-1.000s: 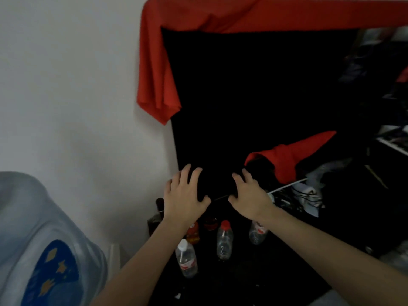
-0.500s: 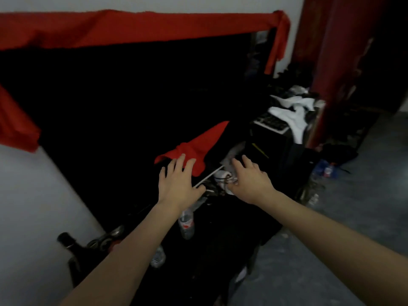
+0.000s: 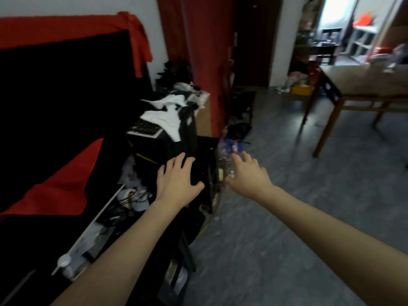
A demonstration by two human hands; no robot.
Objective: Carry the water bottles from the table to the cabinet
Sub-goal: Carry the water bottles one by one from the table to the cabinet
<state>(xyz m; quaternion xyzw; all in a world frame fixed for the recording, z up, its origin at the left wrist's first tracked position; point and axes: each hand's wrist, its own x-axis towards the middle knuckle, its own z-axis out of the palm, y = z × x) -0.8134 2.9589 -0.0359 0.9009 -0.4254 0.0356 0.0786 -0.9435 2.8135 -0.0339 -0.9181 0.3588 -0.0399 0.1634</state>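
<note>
My left hand (image 3: 176, 180) and my right hand (image 3: 248, 173) are stretched out in front of me, palms down, fingers spread, holding nothing. Below the left forearm a clear water bottle with a white cap (image 3: 66, 265) lies at the lower left. A blurred heap of clear plastic bottles (image 3: 229, 149) lies on the floor just beyond my right hand. At the far right stands a wooden table (image 3: 357, 85) with a pale top; blurred things lie on its far right end.
A dark cabinet (image 3: 55, 228) draped with black and red cloth (image 3: 57, 180) fills the left. Black boxes with white cloth (image 3: 167, 113) and cables are piled beside it. Grey floor (image 3: 287, 228) stretches to the right. A doorway (image 3: 331, 29) opens at the back.
My view has swung to the right, away from the bottles standing by the wall. The floor, the table and the doorway have come into sight. Both hands stay spread and empty.
</note>
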